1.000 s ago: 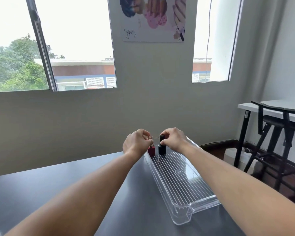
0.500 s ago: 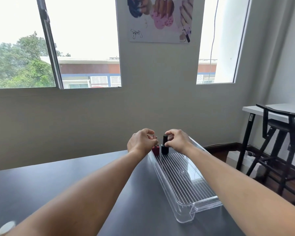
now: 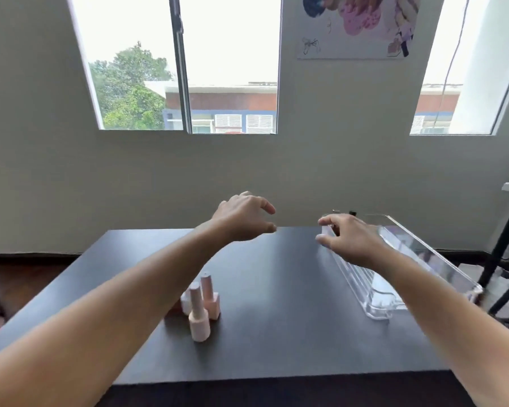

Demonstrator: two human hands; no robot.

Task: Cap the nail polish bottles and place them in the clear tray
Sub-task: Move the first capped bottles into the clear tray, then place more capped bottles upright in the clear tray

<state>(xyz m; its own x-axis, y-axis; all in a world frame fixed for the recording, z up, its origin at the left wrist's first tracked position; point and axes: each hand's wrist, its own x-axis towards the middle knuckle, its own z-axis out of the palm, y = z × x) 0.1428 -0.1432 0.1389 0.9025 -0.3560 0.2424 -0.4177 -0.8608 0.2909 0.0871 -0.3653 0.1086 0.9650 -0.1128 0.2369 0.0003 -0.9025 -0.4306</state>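
Your left hand [image 3: 244, 217] hovered above the bench [image 3: 276, 333] at 12 o'clock, fingers loosely spread and curved, holding nothing. Your right hand [image 3: 353, 240] hung at 2 o'clock over the far left wall of the clear tray [image 3: 441, 268], fingers apart and slack; blur hid whether they touched it. The tray lay along the bench's 3 o'clock side, with a dark bottle top [image 3: 352, 213] showing at its far end. At 9 o'clock, well apart from the tray, stood a capped round pale pink bottle [image 3: 200, 318], a capped square pink bottle [image 3: 213, 304] and a half-hidden white bottle [image 3: 185, 304], huddled together.

Clear glossy plastic tray [image 3: 441, 261], matt dark table [image 3: 276, 289], matt pink bottles [image 3: 200, 315]
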